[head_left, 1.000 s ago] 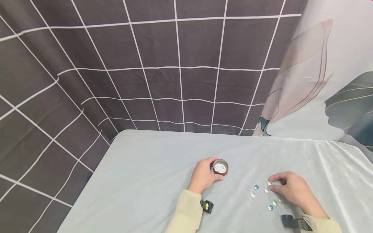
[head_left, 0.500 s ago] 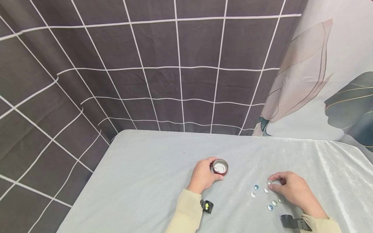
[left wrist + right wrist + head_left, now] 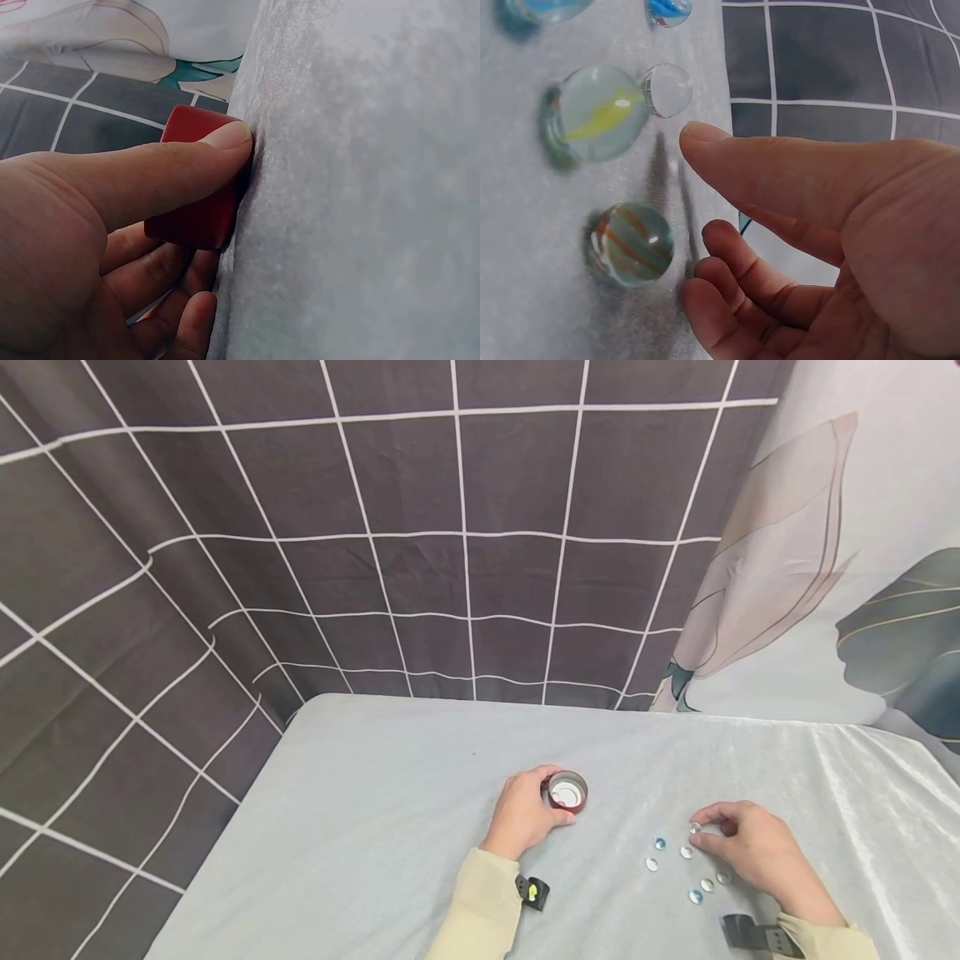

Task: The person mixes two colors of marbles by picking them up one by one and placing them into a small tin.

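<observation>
My left hand grips a small round red container, open side up, with a pale inside. In the left wrist view the thumb presses the side of the red container, which stands on the cloth. Off to the right, my right hand pinches a clear glass marble between thumb and forefinger, close over the cloth. In the right wrist view the thumb hides that marble. Near the fingertips lie a clear marble, a yellow-streaked marble and an orange-striped marble.
Several marbles lie between the hands, among them a blue marble, a clear marble and another blue marble toward the front. A pale velvety cloth covers the table. Dark gridded curtain hangs behind it.
The pinched marble has shifted very slightly away from the person between the right fingertips. The left hand and the red container stay in place.
</observation>
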